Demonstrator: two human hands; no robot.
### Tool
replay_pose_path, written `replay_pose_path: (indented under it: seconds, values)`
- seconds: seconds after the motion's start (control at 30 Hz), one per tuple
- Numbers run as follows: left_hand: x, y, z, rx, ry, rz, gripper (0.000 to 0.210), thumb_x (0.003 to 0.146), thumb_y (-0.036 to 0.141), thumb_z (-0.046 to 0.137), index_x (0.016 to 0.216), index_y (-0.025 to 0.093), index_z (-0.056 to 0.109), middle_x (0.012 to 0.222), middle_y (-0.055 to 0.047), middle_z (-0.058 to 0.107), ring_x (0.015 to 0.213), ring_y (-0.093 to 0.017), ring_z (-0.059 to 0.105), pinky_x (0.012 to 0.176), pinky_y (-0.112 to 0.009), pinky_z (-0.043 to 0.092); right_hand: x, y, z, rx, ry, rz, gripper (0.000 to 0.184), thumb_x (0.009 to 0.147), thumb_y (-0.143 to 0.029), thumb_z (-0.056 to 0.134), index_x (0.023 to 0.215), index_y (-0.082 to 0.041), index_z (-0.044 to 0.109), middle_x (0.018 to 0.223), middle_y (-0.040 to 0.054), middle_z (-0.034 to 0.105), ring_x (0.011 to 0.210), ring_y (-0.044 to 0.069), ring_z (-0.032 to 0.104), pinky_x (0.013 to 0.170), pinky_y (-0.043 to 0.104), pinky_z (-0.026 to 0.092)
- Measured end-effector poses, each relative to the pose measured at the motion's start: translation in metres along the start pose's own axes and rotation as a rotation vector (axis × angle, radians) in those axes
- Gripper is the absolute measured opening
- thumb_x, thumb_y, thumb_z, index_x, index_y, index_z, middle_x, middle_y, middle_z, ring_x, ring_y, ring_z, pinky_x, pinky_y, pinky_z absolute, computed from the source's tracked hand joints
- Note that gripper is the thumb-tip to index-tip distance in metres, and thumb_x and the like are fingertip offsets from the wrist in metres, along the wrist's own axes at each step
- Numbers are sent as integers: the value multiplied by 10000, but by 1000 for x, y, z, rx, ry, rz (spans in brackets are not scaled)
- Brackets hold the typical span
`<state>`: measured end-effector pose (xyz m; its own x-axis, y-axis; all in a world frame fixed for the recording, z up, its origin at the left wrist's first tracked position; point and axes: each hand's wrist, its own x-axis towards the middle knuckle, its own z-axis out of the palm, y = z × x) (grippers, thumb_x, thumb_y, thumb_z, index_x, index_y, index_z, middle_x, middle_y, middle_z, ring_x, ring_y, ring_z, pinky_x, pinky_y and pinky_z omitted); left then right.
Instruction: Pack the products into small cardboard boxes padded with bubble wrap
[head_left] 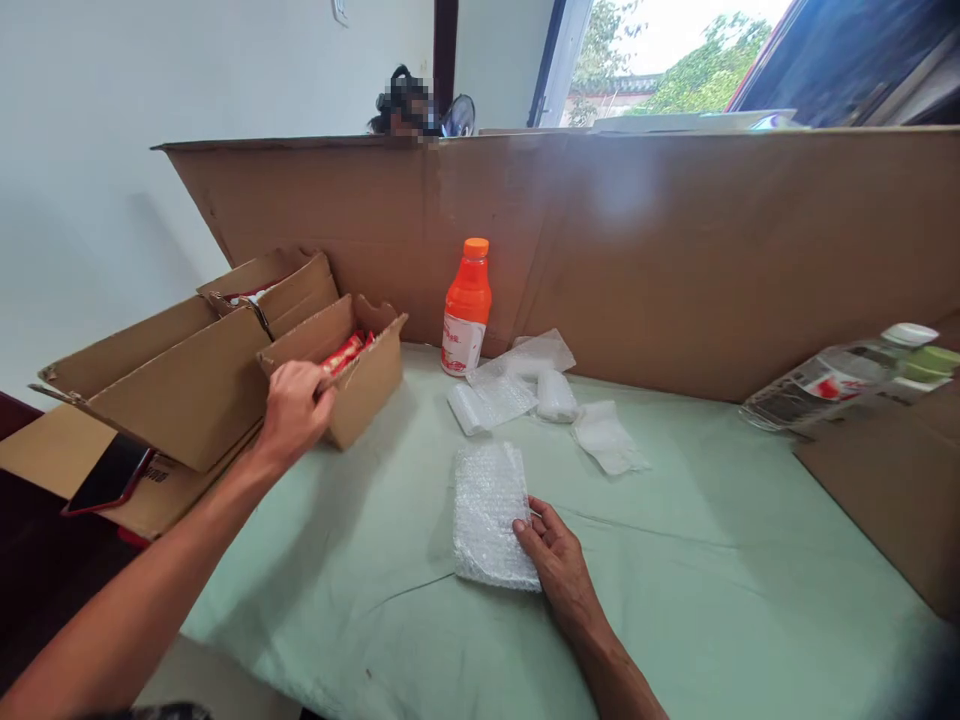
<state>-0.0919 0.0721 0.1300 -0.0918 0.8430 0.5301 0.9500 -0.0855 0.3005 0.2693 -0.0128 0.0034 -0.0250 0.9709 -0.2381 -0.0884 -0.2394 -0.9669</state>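
My right hand (559, 555) pinches the right edge of a bubble wrap pouch (491, 515), thumb on top, low over the green cloth. On the left, my left hand (296, 410) is closed over the near rim of a small open cardboard box (371, 385); its fingertips are partly hidden. Inside that box lie red wrapped packets (345, 353), close to those fingers. Beyond the pouch are a folded bubble wrap piece (491, 402), a small rolled one (556, 396) and a flat white one (609, 438).
An orange bottle (468, 305) stands by the tall cardboard wall (637, 250) at the back. Larger open boxes (180, 385) sit left. A clear bottle (832, 380) leans at right beside a cardboard flap (885, 480). A person's head (405, 105) shows behind the wall.
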Motion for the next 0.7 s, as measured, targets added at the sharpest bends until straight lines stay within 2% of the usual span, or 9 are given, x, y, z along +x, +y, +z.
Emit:
replay_pose_path:
  seconds: [0.1, 0.17, 0.27, 0.33, 0.37, 0.43, 0.53, 0.6, 0.7]
  values:
    - [-81, 4, -41, -196, 86, 272, 65, 852, 211, 580, 863, 253, 627, 873, -37, 705, 1096, -274, 632, 1073, -512, 437, 4, -1, -8, -3, -7, 33, 652, 710, -601, 759, 1185, -196, 570, 902, 68, 731, 743, 227, 678, 652, 328, 517]
    - [-128, 4, -65, -230, 90, 277, 136, 840, 165, 621, 899, 285, 646, 1013, -32, 710, 1198, -287, 600, 1087, -521, 440, 9, -4, -20, -99, 21, 33, 665, 702, -610, 733, 1190, -187, 573, 863, 67, 717, 732, 233, 667, 629, 332, 508]
    - [-178, 3, -82, -257, 195, 119, 259, 787, 163, 707, 992, 315, 666, 1443, -16, 523, 1372, -317, 479, 1165, -529, 384, 10, -16, -39, -427, 215, -106, 672, 687, -580, 699, 1213, -177, 581, 1029, 127, 705, 893, 286, 661, 716, 394, 524]
    - [-195, 0, -79, -368, 262, -54, 519, 752, 226, 765, 1227, 340, 590, 1597, -16, 338, 1428, -322, 417, 1194, -518, 358, 3, -27, -45, -632, 338, -266, 642, 723, -525, 671, 1261, -190, 567, 1242, 160, 645, 1051, 312, 628, 819, 437, 522]
    - [-200, -3, -73, -448, 261, -163, 668, 743, 285, 781, 1347, 341, 502, 1615, -40, 312, 1425, -320, 425, 1183, -508, 379, -4, -33, -43, -693, 335, -329, 609, 756, -498, 653, 1281, -204, 561, 1302, 157, 618, 1089, 309, 616, 841, 438, 523]
    - [-206, -10, -57, -608, 163, -405, 858, 713, 449, 794, 1451, 301, 382, 1535, -109, 445, 1331, -322, 538, 1098, -487, 478, -21, -40, -30, -729, 178, -368, 522, 831, -454, 613, 1300, -231, 563, 1275, 134, 638, 1027, 274, 642, 793, 404, 546]
    - [-209, -20, -30, -715, -125, -709, 849, 577, 648, 804, 1258, 197, 573, 1142, -140, 723, 1065, -343, 698, 934, -471, 582, -45, -37, 3, -669, -165, -345, 440, 900, -373, 568, 1326, -262, 566, 1188, 98, 682, 898, 219, 669, 736, 360, 571]
    - [-212, -26, -18, -672, -275, -792, 725, 496, 683, 813, 1000, 178, 688, 940, -129, 766, 963, -366, 720, 909, -499, 583, -56, -30, 23, -619, -299, -374, 468, 918, -287, 537, 1386, -275, 525, 1289, 92, 648, 1006, 216, 664, 835, 375, 575]
    - [-219, -36, -11, -575, -332, -817, 590, 443, 701, 799, 761, 211, 710, 834, -114, 777, 942, -401, 719, 945, -551, 554, -66, -21, 36, -619, -357, -424, 583, 916, -191, 506, 1484, -287, 420, 1481, 88, 518, 1257, 236, 568, 1008, 428, 518]
